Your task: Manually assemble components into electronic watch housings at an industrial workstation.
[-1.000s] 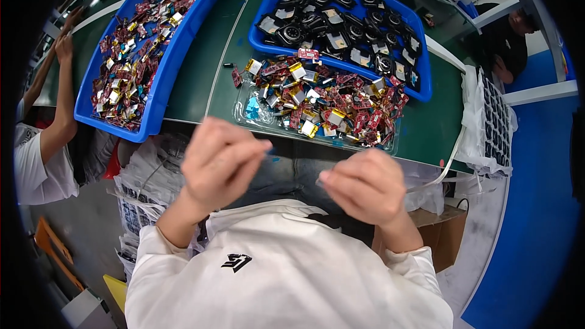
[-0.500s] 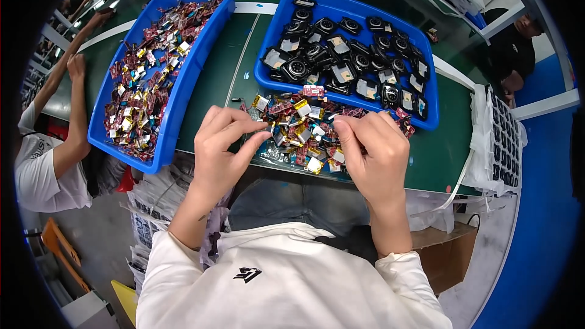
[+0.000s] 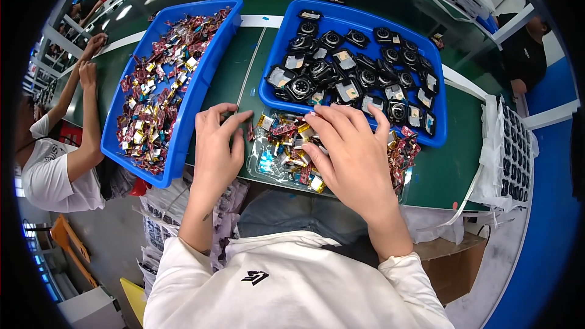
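Note:
In front of me a clear plastic tray [image 3: 258, 161] holds a heap of small red circuit boards with silver and yellow battery cells [image 3: 285, 137]. My right hand [image 3: 350, 152] is over this heap, its fingers spread and its thumb bent towards the pieces. Its fingertips come close to a board at the heap's far side; whether they touch it I cannot make out. Left of the tray, my left hand [image 3: 218, 146] hovers with thumb and fingers apart and nothing visible in them. A loose red piece [image 3: 250, 133] lies beside its fingertips.
A blue bin [image 3: 210, 76] at left holds many similar boards. Behind the heap, another blue bin [image 3: 356, 15] contains black watch cases [image 3: 367, 77]. Stacked trays of black parts [image 3: 515, 152] stand at right. A co-worker [image 3: 58, 161] sits at left; another person [image 3: 525, 55] is far right.
Both hands have gone from a pinch to parted fingers. My right hand has moved left across the heap, and my left hand has drawn slightly left. The whole view has shifted a little.

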A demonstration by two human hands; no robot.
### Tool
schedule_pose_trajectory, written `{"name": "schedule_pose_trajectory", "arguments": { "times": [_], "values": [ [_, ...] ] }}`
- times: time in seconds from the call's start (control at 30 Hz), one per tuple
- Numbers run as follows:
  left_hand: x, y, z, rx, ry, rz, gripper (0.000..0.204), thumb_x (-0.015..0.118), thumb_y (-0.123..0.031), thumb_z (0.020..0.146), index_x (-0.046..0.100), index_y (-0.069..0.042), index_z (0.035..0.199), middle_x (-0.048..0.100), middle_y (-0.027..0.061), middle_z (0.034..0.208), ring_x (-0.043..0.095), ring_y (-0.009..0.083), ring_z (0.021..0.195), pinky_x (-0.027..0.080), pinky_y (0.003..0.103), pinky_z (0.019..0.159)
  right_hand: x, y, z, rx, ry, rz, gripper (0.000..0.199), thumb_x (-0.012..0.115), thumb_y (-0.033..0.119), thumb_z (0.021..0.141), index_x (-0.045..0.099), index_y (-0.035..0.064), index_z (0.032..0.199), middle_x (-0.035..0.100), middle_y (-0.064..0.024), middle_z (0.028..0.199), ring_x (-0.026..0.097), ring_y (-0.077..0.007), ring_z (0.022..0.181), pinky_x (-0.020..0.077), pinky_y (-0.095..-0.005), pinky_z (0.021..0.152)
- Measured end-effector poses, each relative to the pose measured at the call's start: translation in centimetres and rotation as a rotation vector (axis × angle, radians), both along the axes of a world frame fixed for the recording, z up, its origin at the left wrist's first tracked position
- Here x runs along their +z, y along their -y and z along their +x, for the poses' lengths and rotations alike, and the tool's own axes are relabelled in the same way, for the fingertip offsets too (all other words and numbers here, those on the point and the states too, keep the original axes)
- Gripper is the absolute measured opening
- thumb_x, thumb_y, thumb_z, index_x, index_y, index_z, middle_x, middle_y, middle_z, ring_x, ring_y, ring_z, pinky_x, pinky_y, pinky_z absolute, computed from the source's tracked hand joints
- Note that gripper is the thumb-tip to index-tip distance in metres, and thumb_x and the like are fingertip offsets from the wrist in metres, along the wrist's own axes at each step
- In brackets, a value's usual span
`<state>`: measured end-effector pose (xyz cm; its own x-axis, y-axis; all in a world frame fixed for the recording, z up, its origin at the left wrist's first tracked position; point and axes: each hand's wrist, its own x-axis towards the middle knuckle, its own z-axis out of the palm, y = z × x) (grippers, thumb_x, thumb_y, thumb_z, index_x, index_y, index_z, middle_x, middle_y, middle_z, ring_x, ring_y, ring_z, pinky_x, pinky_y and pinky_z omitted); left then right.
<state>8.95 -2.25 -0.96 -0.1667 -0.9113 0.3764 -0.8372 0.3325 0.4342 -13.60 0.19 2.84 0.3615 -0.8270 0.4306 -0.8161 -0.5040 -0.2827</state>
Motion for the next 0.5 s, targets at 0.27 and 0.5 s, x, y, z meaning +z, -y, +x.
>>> {"name": "schedule_pose_trajectory", "arguments": {
  "times": [0.27, 0.5],
  "values": [
    [1.0, 0.3, -0.4, -0.085, -0.468, 0.09, 0.016, 0.071, 0.001, 0.075, 0.068, -0.003, 0.09, 0.068, 0.006, 0.089, 0.055, 0.0133, 0.072, 0.044, 0.025, 0.067, 0.3, -0.1, -1.0, -0.001, 0.108, -0.049, 0.023, 0.069, 0.019, 0.08, 0.068, 0.006, 0.099, 0.064, -0.0047, 0.104, 0.056, -0.0233, 0.103, 0.0303, -0.0516, 0.099],
    [4.5, -1.2, 1.4, -0.066, -0.218, -0.156, 0.003, 0.069, 0.001, 0.078, 0.066, 0.0, 0.078, 0.07, 0.0103, 0.086, 0.064, 0.0202, 0.078, 0.048, 0.029, 0.068, 1.0, -0.4, -2.1, 0.034, 0.301, -0.077, 0.018, 0.068, 0.003, 0.075, 0.07, 0.0042, 0.093, 0.067, -0.007, 0.098, 0.061, -0.0266, 0.093, 0.0401, -0.0457, 0.093]
  ]
}}
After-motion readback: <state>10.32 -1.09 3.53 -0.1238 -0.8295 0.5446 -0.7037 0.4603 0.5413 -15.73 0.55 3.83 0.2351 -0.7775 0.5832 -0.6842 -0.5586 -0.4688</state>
